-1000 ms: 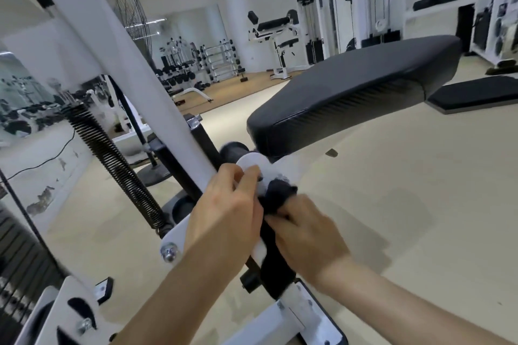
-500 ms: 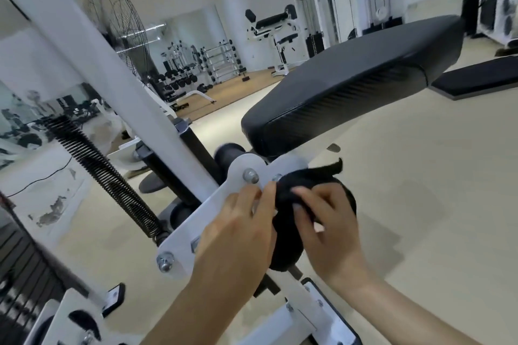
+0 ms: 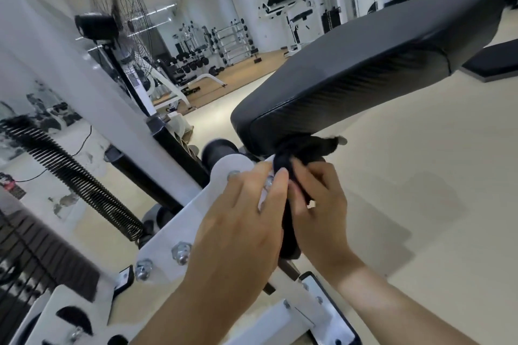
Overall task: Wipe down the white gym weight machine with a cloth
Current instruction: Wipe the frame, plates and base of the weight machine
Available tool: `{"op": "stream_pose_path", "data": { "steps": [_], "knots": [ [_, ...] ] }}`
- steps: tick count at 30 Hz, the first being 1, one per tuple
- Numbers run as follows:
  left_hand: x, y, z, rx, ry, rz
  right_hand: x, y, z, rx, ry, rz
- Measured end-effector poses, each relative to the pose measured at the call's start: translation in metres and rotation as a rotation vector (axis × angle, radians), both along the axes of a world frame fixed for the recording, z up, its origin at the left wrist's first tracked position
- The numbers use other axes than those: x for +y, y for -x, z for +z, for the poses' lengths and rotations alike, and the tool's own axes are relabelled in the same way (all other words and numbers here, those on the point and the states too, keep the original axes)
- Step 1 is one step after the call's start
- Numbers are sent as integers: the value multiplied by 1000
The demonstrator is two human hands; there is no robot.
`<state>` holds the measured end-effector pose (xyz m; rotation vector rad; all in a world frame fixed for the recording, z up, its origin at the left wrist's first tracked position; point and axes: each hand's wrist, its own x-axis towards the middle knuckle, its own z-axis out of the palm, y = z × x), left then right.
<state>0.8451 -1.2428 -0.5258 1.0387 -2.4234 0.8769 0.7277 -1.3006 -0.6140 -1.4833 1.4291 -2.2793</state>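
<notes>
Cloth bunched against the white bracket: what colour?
A black cloth, gripped by the right hand; head view shows it best.

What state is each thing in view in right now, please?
left hand: fingers relaxed, resting on the white bracket plate.
right hand: pinches the black cloth.
black cloth: bunched, pressed to the plate just under the seat pad.
seat pad: tilted, nothing on it.
spring: slanted, coils close together.
fan: cannot tell whether it runs.
</notes>
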Motion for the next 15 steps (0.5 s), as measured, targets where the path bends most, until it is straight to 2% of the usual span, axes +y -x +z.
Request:
{"op": "stream_pose_path", "data": {
  "steps": [4, 5, 8, 9, 13, 15],
  "knots": [
    [-6, 8, 12, -202, 37, 77, 1, 14, -2, 310, 102, 51],
    [-6, 9, 10, -235, 28, 89, -5, 29, -3, 308, 104, 17],
    [-8, 19, 5, -252, 23, 61, -21, 66, 2, 50, 10, -121],
    [-11, 24, 3, -236, 27, 47, -23, 65, 3, 28, -3, -133],
    [-15, 44, 4, -133, 33, 54, -9, 33, -4, 150, 8, 90],
    [-17, 44, 3, -120, 33, 25, -6, 41, -6, 218, 9, 106]
  ]
}}
